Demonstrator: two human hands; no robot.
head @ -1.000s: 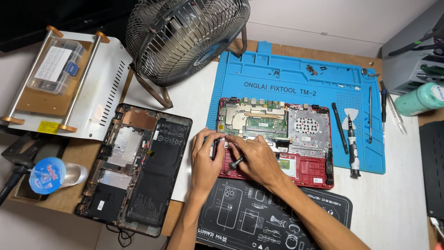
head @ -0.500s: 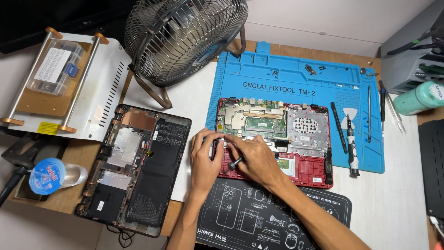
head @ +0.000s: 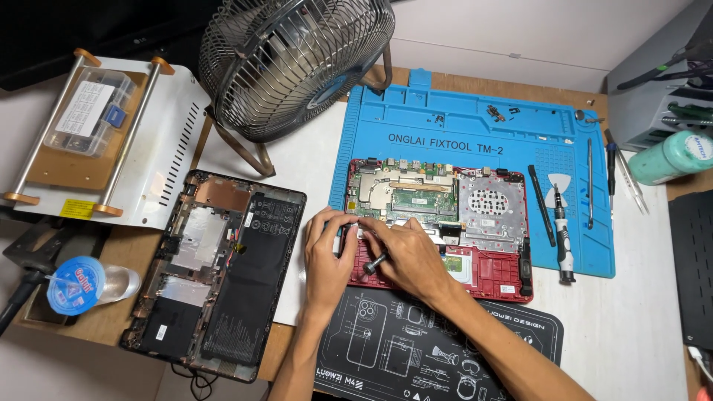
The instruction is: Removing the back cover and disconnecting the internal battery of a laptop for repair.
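An opened red laptop lies on the blue repair mat, its circuit board and silver plate exposed. My left hand grips the laptop's left edge, fingertips at a small dark part beside the board. My right hand rests over the laptop's lower left area. It holds a small grey screwdriver, whose handle sticks out under the thumb while its tip is hidden by the fingers. The fingertips of both hands meet there.
A black laptop bottom cover lies to the left. A black printed mat is in front. A metal fan stands behind, a white heating machine far left. Tools lie on the mat's right, beside a green bottle.
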